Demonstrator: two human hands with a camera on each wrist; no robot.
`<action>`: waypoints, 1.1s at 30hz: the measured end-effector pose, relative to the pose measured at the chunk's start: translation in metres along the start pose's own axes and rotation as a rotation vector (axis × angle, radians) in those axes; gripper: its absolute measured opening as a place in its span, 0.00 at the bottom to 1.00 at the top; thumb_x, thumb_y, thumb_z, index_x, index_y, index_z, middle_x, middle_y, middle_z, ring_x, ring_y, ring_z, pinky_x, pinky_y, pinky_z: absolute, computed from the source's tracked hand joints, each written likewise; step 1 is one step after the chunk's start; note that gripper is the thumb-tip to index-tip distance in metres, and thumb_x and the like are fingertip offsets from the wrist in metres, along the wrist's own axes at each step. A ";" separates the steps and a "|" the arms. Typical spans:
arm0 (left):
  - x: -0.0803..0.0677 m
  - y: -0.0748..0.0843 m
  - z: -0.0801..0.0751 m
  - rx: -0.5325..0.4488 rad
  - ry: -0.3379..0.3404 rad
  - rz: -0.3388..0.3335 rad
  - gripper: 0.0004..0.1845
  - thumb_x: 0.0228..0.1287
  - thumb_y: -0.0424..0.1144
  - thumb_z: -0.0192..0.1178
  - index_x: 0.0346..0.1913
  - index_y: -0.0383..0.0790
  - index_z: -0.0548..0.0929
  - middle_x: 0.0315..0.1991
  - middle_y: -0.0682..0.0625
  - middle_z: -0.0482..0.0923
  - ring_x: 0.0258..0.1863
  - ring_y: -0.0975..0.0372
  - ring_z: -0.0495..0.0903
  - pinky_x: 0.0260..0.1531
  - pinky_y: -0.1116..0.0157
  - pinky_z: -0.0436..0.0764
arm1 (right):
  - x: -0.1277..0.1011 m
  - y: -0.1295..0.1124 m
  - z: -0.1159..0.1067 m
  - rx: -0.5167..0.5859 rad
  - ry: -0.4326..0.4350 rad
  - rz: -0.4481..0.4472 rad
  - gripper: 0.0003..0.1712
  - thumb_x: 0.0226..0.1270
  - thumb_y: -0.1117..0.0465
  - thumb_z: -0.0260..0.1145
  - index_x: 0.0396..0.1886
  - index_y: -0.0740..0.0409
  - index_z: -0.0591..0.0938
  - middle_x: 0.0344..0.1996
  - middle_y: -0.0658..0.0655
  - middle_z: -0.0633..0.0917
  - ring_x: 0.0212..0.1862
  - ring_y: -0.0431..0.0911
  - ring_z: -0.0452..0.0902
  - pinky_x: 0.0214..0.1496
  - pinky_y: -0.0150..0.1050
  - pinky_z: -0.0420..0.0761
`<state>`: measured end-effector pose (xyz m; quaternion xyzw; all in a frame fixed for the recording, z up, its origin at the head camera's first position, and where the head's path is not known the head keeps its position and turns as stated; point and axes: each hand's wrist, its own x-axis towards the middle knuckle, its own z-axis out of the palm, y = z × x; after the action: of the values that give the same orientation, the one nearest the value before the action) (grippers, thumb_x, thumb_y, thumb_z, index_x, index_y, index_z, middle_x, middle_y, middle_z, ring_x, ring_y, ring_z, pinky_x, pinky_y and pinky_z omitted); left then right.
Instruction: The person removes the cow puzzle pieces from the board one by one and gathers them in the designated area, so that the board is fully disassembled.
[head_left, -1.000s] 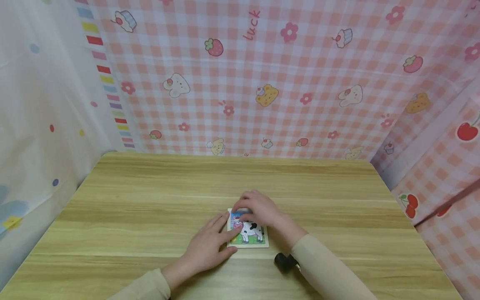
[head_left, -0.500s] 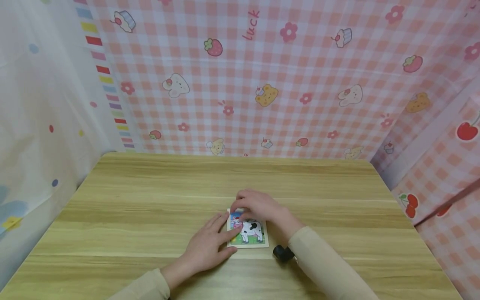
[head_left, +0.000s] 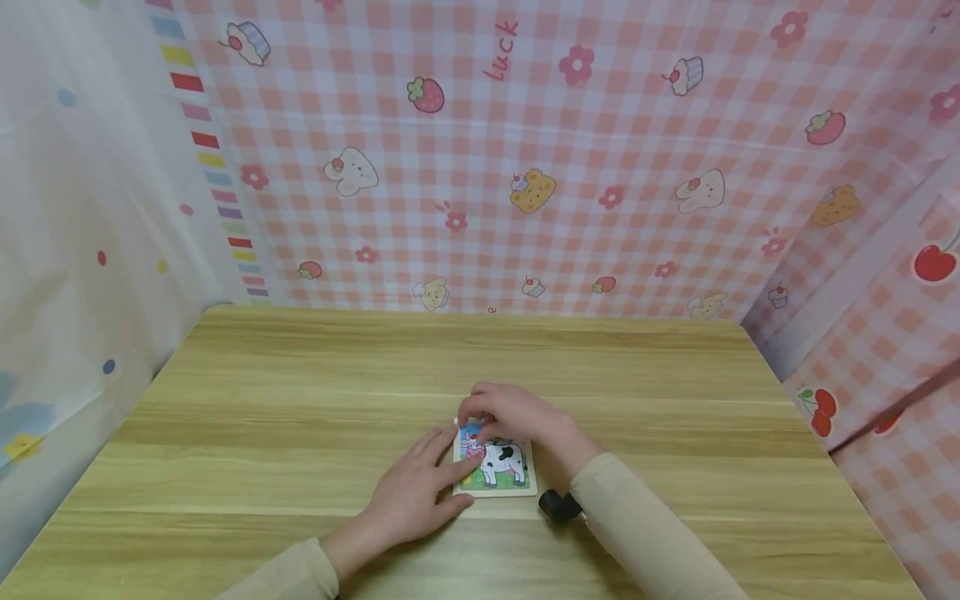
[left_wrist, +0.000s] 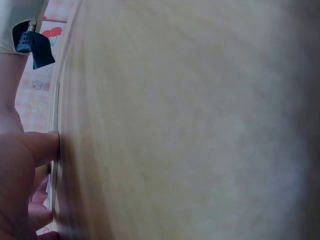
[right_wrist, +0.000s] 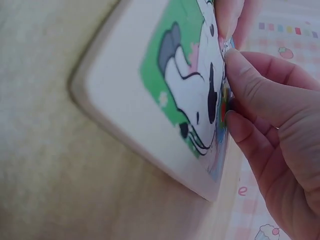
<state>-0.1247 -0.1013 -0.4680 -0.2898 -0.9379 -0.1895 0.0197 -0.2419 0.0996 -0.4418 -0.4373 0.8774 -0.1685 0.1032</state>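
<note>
A small square puzzle board [head_left: 501, 468] with a black-and-white cow picture lies flat on the wooden table [head_left: 300, 392], near its front middle. My left hand [head_left: 417, 493] lies flat on the table, and its straight fingers touch the board's left edge. My right hand [head_left: 512, 413] curls over the board's far side, with its fingertips [head_left: 467, 419] pinching a puzzle piece at the far-left corner. The right wrist view shows the board [right_wrist: 145, 105] close up with the fingers [right_wrist: 260, 92] on the picture. The left wrist view shows only my thumb [left_wrist: 35, 148] against the board's rim.
Pink checked cloth [head_left: 525, 167] walls in the back and right of the table, and a white dotted cloth [head_left: 82, 217] hangs on the left. A black wrist camera [head_left: 553, 505] sits under my right sleeve, just right of the board.
My right hand and forearm have shifted slightly left over the board's far-left corner. The left hand and the board have stayed put.
</note>
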 end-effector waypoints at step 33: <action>0.002 0.000 0.000 -0.046 -0.016 -0.026 0.27 0.66 0.52 0.63 0.67 0.53 0.77 0.73 0.36 0.60 0.72 0.41 0.57 0.66 0.42 0.64 | -0.013 -0.003 0.016 0.502 0.263 0.178 0.02 0.68 0.64 0.67 0.37 0.54 0.81 0.30 0.46 0.80 0.35 0.41 0.75 0.41 0.35 0.77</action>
<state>-0.1261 -0.1004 -0.4675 -0.2794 -0.9372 -0.2090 0.0031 -0.2271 0.1049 -0.4547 -0.2938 0.8490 -0.4257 0.1081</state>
